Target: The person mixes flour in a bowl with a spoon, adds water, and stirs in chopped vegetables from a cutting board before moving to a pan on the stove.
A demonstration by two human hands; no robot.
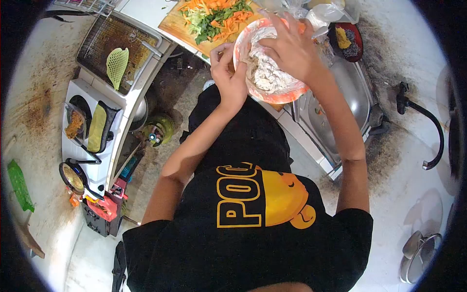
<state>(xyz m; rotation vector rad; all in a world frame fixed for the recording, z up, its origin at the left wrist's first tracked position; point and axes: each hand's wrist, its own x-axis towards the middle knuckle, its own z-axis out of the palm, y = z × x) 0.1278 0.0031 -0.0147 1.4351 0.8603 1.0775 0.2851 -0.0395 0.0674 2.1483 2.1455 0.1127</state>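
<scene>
A white bowl with a red-orange patterned rim point(290, 95) is tilted over the counter edge in front of me. Inside it lies a lumpy white floury mixture point(270, 73). My left hand point(229, 78) grips the bowl's left side, thumb towards the rim and fingers around the outside. My right hand point(292, 48) reaches over the bowl from the right, its fingers bent but apart above the mixture; some fingertips are hard to make out. Just behind the bowl, a wooden cutting board point(170, 22) carries chopped carrot and green vegetables point(216, 22).
To the right are a steel sink point(350, 92), a black faucet point(423, 109) and a red-black dish point(346, 43). Plastic bags point(321, 17) crowd the back. On the left stand a tray with a green slotted spatula point(117, 65), a stove point(80, 90) and a gas cylinder point(163, 127) below.
</scene>
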